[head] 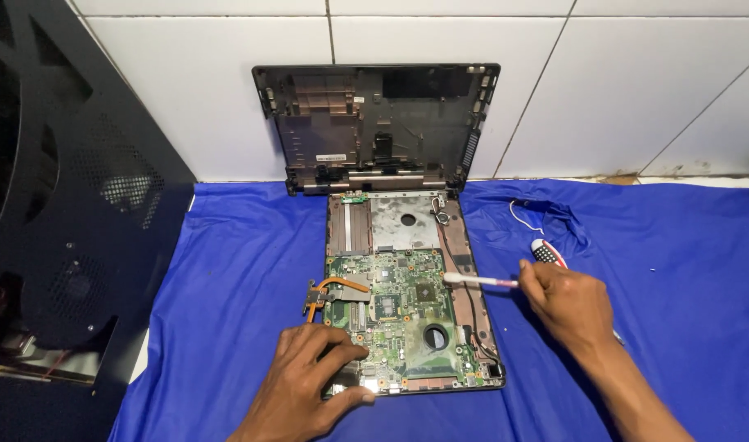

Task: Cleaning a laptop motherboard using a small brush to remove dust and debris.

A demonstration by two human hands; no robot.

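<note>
An opened laptop base lies on a blue cloth with its green motherboard (pixel 399 315) exposed and a copper heat pipe (pixel 333 290) at its left. My left hand (pixel 309 385) presses flat on the near left corner of the board. My right hand (pixel 567 303) holds a white toothbrush (pixel 477 280) by the handle. The brush head points left and rests at the board's right edge, near a square chip.
The laptop's dark bottom cover (pixel 374 123) leans upright against the white tiled wall. A black perforated computer case panel (pixel 63 205) stands at the left. A red, white and black screwdriver handle (pixel 546 252) and a white wire (pixel 522 217) lie on the blue cloth (pixel 227 270).
</note>
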